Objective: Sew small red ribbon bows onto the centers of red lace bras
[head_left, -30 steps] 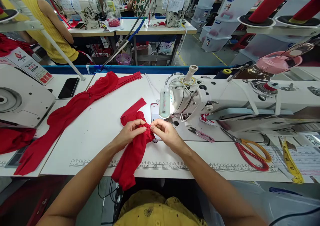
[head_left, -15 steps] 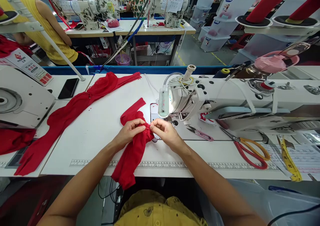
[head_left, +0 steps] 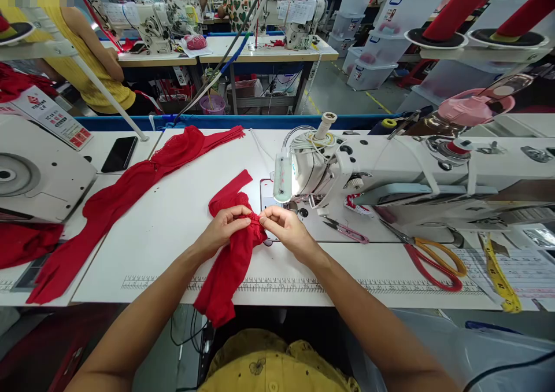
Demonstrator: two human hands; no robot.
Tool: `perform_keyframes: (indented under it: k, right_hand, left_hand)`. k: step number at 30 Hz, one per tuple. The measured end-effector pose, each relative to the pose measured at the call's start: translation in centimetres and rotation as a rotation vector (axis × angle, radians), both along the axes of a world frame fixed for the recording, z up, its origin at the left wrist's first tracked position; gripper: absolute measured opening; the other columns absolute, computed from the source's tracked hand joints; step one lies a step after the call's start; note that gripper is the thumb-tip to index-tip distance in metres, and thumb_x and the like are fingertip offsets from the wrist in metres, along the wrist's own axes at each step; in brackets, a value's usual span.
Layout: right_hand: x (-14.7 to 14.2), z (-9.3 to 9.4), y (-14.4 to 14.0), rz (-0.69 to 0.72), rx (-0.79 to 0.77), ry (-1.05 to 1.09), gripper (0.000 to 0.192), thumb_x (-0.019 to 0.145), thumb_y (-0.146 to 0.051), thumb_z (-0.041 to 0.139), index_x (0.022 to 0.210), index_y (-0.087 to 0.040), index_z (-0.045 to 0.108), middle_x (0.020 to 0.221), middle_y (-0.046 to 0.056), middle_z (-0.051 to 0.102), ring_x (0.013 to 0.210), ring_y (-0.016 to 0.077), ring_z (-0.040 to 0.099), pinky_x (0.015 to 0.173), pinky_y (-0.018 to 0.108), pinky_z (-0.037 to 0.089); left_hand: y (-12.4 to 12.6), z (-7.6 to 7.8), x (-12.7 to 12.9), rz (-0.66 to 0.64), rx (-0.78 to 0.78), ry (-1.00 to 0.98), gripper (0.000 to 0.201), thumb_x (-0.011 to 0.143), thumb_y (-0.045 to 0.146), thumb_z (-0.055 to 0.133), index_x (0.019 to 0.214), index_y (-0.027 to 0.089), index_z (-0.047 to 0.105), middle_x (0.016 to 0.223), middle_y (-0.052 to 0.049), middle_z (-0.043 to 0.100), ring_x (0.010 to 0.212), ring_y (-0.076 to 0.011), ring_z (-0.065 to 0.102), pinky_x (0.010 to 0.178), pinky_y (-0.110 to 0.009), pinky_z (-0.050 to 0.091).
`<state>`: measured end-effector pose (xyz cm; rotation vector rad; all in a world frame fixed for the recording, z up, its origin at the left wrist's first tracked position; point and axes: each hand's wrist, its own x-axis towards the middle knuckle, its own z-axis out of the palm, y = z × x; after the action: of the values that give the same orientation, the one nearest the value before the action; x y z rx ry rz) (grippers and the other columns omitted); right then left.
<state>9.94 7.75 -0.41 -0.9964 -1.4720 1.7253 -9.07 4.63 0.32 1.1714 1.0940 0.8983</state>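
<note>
A bunched piece of red fabric (head_left: 228, 273) lies before me, its lower end hanging over the table's front edge. My left hand (head_left: 226, 228) pinches its gathered middle between thumb and fingers. Close beside it, my right hand (head_left: 284, 228) pinches the right side of the same gathers, fingertips almost touching the left ones. Just right of and behind the hands stands the head of a white sewing machine (head_left: 321, 169), its needle area partly hidden by a clear guard. A second long red fabric piece (head_left: 125, 195) stretches across the table to the left.
Pink-handled thread snips (head_left: 349, 231), scissors (head_left: 433, 259) and a yellow tape measure (head_left: 498, 273) lie on the right. A black phone (head_left: 119, 154) rests at the back left. Another sewing machine (head_left: 43, 172) stands at far left. A person in yellow (head_left: 93, 51) sits beyond the table.
Both hands keep their pinch on the red fabric, almost unmoved. The view has shifted very slightly. The person in yellow has moved an arm.
</note>
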Motion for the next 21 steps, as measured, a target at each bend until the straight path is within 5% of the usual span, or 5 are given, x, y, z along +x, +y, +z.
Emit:
perform_keyframes:
  k: [17, 21]
  right_hand:
    - [-0.02, 0.61, -0.34, 0.004, -0.019, 0.003, 0.029, 0.082, -0.046, 0.069, 0.081, -0.018, 0.061, 0.073, 0.0, 0.057, 0.066, 0.0124, 0.051, 0.056, 0.026, 0.041]
    - [0.0, 0.34, -0.29, 0.002, -0.008, 0.001, 0.03, 0.082, -0.047, 0.069, 0.08, -0.019, 0.06, 0.071, -0.001, 0.057, 0.064, 0.0116, 0.05, 0.054, 0.025, 0.04]
  left_hand:
    - [0.02, -0.37, -0.56, -0.007, -0.024, -0.072, 0.024, 0.09, 0.032, 0.05, 0.09, 0.016, 0.068, 0.085, -0.003, 0.062, 0.08, -0.018, 0.055, 0.076, -0.029, 0.042]
    - [-0.02, -0.31, -0.22, -0.016, 0.02, -0.007, 0.024, 0.087, 0.04, 0.062, 0.091, 0.017, 0.066, 0.083, -0.002, 0.061, 0.077, -0.0166, 0.055, 0.073, -0.028, 0.042]
